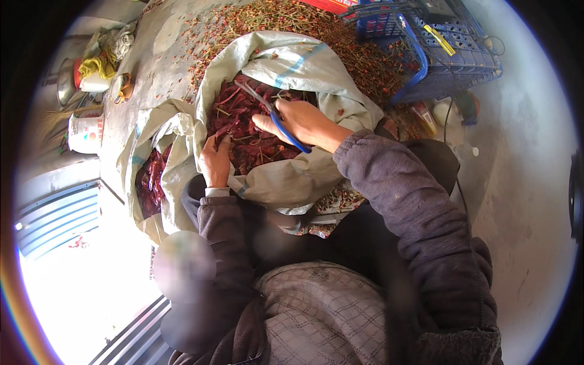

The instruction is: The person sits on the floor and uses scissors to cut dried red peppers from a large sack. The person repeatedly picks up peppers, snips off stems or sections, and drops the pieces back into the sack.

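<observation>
An open white woven sack (292, 180) full of dried red chilies (248, 132) stands before me, its rim folded outward. My right hand (296, 123) holds scissors (288, 133) with blue handles over the chilies. The blades point to the upper left, and I cannot tell how far apart they are. At the sack's left inner edge, my left hand (215, 157) touches the chilies with its thumb and fingers bent. Whether it grips a single chili is not clear. Close by on the left is a smaller-looking woven sack (175, 182) with glossy dried red chilies (153, 182) inside.
Chili stems and caps (283, 20) lie heaped on the floor behind the sack. A blue plastic basket (461, 77) at the upper right carries cables and a yellow-handled tool (439, 40). A cord (460, 182) runs down beside my right arm. A white bucket (86, 133) stands at left.
</observation>
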Demonstrator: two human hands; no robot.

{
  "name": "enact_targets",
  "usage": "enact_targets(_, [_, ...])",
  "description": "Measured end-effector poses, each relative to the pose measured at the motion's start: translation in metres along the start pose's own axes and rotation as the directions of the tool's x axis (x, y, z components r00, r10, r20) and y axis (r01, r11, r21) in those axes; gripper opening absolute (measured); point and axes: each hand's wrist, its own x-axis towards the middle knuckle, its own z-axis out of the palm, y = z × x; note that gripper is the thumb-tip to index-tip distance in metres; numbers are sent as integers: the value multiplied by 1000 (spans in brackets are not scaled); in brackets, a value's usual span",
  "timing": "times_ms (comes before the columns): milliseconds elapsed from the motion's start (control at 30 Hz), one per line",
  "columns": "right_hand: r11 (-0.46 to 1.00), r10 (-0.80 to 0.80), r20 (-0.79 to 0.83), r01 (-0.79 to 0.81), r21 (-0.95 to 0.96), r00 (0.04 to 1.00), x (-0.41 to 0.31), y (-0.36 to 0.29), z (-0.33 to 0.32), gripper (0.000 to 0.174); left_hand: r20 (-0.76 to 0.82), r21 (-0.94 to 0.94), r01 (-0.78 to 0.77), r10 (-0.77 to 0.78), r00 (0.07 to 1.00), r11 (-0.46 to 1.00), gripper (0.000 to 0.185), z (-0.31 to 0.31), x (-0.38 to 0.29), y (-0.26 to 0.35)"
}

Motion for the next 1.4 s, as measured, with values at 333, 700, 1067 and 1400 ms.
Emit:
enact_targets(333, [976,-189,-103,175,-130,977,-16,-12,19,62,171,-18,-43,46,984,999,31,-6,-14,30])
enact_targets(700, [911,55,-109,-5,413,992,-8,-19,15,40,303,-788,266,-27,953,556,28,11,-27,73])
enact_targets(1067, [992,-32,-76,41,122,997,-18,-24,7,42,16,-782,24,-19,1000,623,12,28,-24,76])
enact_targets(1400, [928,-278,-141,228,-296,950,-36,-22,20,24,-154,-256,47,-89,984,965,19,21,-18,62])
